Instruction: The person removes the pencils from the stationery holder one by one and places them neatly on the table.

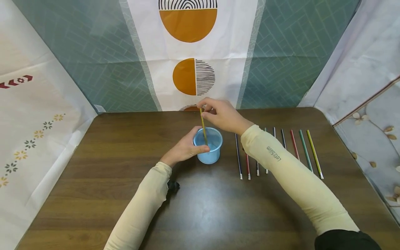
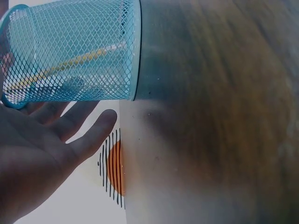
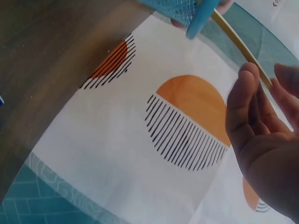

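Observation:
A light-blue mesh pencil cup [image 1: 208, 158] stands upright on the table. My left hand [image 1: 187, 147] grips it from the left, thumb at the near rim; in the left wrist view, fingers [image 2: 93, 133] reach behind the mesh cup [image 2: 93, 28]. Above the cup, my right hand [image 1: 223, 113] pinches the upper end of a yellow pencil [image 1: 203, 125] between thumb and fingertips. The pencil slants down past the rim, and its pale lower end shows through the mesh in the left wrist view. The right wrist view shows the pencil [image 3: 238, 42] running from the fingertips to the cup's rim.
Several pencils lie in a row right of the cup, from a dark blue pencil [image 1: 238, 156] to a yellow-green pencil [image 1: 315, 152]; the right sleeve [image 1: 281, 163] covers part of them. A patterned cloth [image 1: 231, 80] hangs behind the table's [image 1: 131, 139] back edge.

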A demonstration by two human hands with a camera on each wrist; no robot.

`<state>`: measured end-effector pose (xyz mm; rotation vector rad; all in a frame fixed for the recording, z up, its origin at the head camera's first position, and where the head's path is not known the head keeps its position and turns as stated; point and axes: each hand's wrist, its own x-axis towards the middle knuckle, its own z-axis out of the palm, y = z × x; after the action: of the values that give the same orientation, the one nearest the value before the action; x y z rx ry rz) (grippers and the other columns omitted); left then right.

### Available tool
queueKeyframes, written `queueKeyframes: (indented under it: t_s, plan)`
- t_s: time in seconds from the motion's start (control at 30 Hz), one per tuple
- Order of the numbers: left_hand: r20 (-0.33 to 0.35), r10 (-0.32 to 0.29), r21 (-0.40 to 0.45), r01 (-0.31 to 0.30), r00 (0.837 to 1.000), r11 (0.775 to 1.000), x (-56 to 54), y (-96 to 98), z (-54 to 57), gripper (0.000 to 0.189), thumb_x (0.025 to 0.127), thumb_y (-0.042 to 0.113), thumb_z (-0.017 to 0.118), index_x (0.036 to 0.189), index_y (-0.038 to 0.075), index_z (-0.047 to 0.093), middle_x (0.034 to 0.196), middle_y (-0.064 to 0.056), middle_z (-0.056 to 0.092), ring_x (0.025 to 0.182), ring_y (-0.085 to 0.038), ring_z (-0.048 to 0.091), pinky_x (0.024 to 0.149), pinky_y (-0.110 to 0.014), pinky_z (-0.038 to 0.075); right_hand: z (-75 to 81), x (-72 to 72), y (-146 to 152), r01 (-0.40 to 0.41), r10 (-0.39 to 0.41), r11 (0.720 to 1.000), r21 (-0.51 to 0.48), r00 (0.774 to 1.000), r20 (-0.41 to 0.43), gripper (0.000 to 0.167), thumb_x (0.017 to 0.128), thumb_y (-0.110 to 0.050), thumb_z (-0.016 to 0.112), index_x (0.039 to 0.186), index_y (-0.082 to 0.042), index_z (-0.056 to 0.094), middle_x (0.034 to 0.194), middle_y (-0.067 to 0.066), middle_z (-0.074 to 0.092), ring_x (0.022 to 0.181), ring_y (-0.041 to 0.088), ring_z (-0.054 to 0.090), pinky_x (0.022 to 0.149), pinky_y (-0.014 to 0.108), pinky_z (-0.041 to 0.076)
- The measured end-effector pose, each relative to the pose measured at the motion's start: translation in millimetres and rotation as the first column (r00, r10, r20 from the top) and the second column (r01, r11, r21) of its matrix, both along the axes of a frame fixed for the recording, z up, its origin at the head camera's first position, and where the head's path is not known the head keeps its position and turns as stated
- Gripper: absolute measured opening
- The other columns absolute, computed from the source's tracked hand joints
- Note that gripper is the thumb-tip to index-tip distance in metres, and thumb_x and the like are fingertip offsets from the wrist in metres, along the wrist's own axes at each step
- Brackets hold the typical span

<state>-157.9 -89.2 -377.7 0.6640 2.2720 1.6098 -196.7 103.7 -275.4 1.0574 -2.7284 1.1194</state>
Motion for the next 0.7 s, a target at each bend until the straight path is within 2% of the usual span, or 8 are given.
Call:
queueKeyframes:
  t_s: [0.1,0.27,0.37,0.5,0.7]
  plan:
    - [0.004,-0.004,0.011,0.004,1.0,1.0,0.5,0.9,-0.1,0.075,0.079,0.038,0.08,0.137,0.014,0.039,0.124,-0.01,0.055,0.11,-0.028,0.055,0.093,-0.041,0.045,-1.4,3.7,0.2,0.023,-0.022,0.999,-0.037,1.0,0.008,0.019,0.093,-0.013,0.066,0.11,-0.014,0.057,0.093,0.003,0.069,0.077,0.019,0.061,0.074,0.034,0.05]
    - [-0.001,0.007,-0.003,-0.007,1.0,1.0,1.2,1.5,0.6,0.081,0.076,0.048,0.08,0.138,0.015,0.039,0.123,-0.006,0.054,0.109,-0.026,0.054,0.092,-0.042,0.045,-2.9,4.1,4.7,0.062,-0.064,0.995,-0.076,0.998,-0.025,0.017,0.093,-0.012,0.066,0.103,-0.014,0.053,0.087,0.002,0.067,0.074,0.018,0.058,0.07,0.034,0.048]
    - [-0.01,0.021,-0.017,-0.022,1.0,1.0,1.0,2.8,1.2,0.076,0.079,0.04,0.08,0.138,0.015,0.039,0.122,-0.005,0.054,0.108,-0.024,0.054,0.092,-0.042,0.045,0.7,3.2,10.8,0.096,-0.098,0.987,-0.13,0.995,-0.013,0.016,0.093,-0.01,0.066,0.103,-0.014,0.054,0.083,0.002,0.065,0.071,0.018,0.058,0.069,0.034,0.047]
    - [-0.015,0.035,-0.03,-0.036,0.999,0.999,1.1,3.5,1.2,0.069,0.082,0.026,0.079,0.137,0.015,0.04,0.123,-0.003,0.054,0.107,-0.022,0.054,0.091,-0.041,0.046,10.5,4.3,20.9,0.127,-0.117,0.964,-0.235,0.992,0.056,0.018,0.093,-0.009,0.065,0.106,-0.012,0.053,0.082,0.006,0.064,0.069,0.023,0.059,0.065,0.035,0.05]
    - [0.004,0.039,-0.037,-0.039,0.999,0.999,3.4,2.1,0.0,0.07,0.081,0.03,0.08,0.137,0.016,0.04,0.123,-0.003,0.054,0.109,-0.022,0.053,0.091,-0.042,0.046,25.6,7.9,37.4,0.171,-0.144,0.919,-0.355,0.984,0.101,0.02,0.094,-0.008,0.064,0.108,-0.004,0.051,0.086,0.01,0.068,0.073,0.028,0.062,0.063,0.039,0.053]
